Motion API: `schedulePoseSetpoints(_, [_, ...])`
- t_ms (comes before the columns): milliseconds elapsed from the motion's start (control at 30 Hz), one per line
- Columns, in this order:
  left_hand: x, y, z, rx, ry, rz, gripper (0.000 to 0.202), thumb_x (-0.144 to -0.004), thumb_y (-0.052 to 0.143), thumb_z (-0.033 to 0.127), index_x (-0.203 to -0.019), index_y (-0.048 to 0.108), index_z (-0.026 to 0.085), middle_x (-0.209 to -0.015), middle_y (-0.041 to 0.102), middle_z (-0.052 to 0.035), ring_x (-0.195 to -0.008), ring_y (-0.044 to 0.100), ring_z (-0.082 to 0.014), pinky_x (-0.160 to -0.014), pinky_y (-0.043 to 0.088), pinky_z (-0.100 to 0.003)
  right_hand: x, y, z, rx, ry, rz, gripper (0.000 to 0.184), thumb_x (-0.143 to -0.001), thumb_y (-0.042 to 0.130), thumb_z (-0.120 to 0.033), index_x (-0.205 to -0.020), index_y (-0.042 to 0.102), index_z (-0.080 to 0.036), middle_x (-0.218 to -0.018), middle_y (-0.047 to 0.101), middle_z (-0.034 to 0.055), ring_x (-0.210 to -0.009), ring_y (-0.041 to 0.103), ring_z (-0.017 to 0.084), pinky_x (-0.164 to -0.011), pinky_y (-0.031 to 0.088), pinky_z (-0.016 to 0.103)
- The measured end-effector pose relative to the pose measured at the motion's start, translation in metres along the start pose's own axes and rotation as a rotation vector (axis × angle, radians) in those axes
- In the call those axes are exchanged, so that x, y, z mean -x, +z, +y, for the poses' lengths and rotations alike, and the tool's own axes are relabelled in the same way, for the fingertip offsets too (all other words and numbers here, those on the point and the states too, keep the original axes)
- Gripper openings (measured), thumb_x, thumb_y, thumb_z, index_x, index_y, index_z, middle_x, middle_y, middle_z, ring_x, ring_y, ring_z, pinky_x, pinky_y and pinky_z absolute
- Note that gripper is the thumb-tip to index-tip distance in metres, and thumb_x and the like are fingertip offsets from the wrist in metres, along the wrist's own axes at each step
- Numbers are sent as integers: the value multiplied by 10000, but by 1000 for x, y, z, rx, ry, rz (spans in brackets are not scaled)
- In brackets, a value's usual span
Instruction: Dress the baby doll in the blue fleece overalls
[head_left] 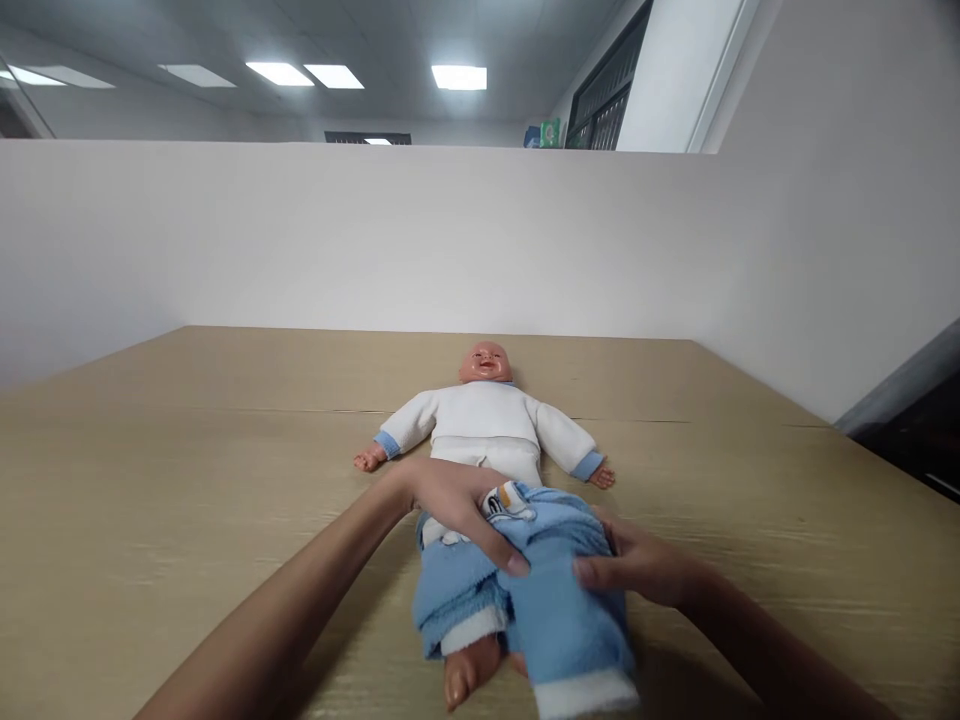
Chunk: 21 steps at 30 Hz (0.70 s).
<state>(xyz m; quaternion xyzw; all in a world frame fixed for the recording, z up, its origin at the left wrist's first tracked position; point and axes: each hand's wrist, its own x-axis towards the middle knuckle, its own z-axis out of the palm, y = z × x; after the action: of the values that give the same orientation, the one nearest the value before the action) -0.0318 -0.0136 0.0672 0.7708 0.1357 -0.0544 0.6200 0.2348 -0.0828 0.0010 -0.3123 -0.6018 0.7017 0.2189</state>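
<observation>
A baby doll (486, 364) lies on its back on the table, head away from me and arms spread. It wears a white sweater (484, 408) with blue cuffs. Blue pants (559, 600) with white hems are around its legs. One bare foot (471, 672) pokes out of the pant leg on the left; the other foot is mostly hidden. My left hand (457, 498) is closed on the pants near the waist, its fingertips partly hidden by cloth. My right hand (637, 562) pinches the right side of the pants, thumb on top and fingers behind.
The wide tan table (187, 480) runs back to a low white wall (360, 240). A white wall (825, 240) rises along the right. Beside the table's right edge is a dark object (915, 420) that I cannot make out.
</observation>
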Motion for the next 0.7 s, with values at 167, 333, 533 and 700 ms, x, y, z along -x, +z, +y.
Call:
schedulePoseSetpoints(167, [3, 2, 1, 48, 44, -22, 530, -662, 975, 513, -1043, 810, 183, -1061, 836, -22, -1113, 758, -303, -1056, 605, -373, -6, 9, 10, -263, -21, 123, 607, -864, 807, -652, -1251, 725, -191, -984, 766, 75, -880, 714, 209, -795, 567, 301])
schedulePoseSetpoints(333, [7, -2, -8, 44, 116, 119, 387, -741, 935, 419, -1008, 813, 167, -1094, 822, -34, -1106, 746, -268, -1076, 578, -338, -2, 12, 1, -249, -20, -60, 555, -866, 798, -668, -1118, 767, -174, -898, 738, 41, -785, 662, 149, -763, 531, 233])
schedulePoseSetpoints(533, [3, 1, -13, 85, 140, 138, 357, -837, 835, 486, -921, 772, 145, -930, 792, -44, -975, 744, -257, -1000, 598, -346, 4, 16, -13, -139, -114, -242, 608, -717, 854, -756, -721, 685, -172, -649, 570, -26, -575, 488, 106, -605, 425, 218])
schedulePoseSetpoints(700, [-4, 11, -9, 194, 146, 64, 552, -719, 942, 499, -1108, 759, 152, -1023, 806, -56, -1069, 751, -299, -1063, 593, -412, 3, 21, -10, -211, -130, -10, 558, -721, 857, -737, -750, 716, -198, -613, 556, -32, -588, 492, 129, -645, 450, 237])
